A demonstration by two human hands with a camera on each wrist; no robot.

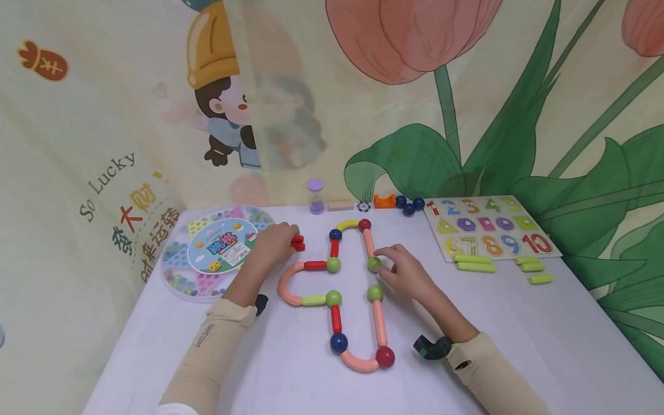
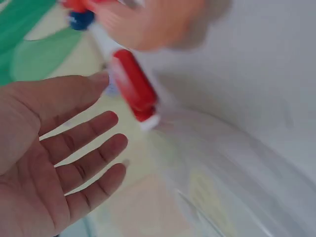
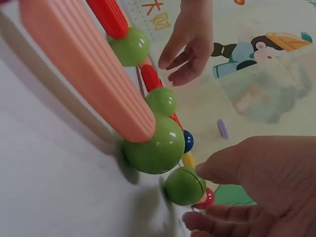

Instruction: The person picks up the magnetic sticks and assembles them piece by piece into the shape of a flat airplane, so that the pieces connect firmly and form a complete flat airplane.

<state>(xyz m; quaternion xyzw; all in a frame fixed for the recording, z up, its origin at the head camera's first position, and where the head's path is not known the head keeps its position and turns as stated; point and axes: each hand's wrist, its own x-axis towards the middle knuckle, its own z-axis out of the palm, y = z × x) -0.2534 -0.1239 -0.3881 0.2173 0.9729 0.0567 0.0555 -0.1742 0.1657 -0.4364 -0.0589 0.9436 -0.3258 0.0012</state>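
Note:
My left hand [image 1: 276, 245] is beside two short red sticks [image 1: 298, 243], at the edge of a round board game [image 1: 176, 230]. In the left wrist view its fingers are spread, and a gap separates them from the blurred red stick [image 2: 134, 85]. On the right, my right hand [image 1: 407, 272] is at a green ball [image 1: 374, 264] on the end of a straight pink stick [image 1: 369, 242]. The right wrist view has the thumb at that green ball [image 3: 183, 187], fingers loosely bent below. Beyond lies a looped outline of sticks and balls, including a curved pink stick [image 1: 285, 282].
A second green ball [image 1: 374, 293] lies just nearer than the right hand's ball, with a gap between. Lime sticks [image 1: 476, 267] lie by a wooden number board [image 1: 493, 227]. Along the back stand a sand timer [image 1: 316, 197], an orange piece [image 1: 385, 201] and dark blue balls [image 1: 408, 208].

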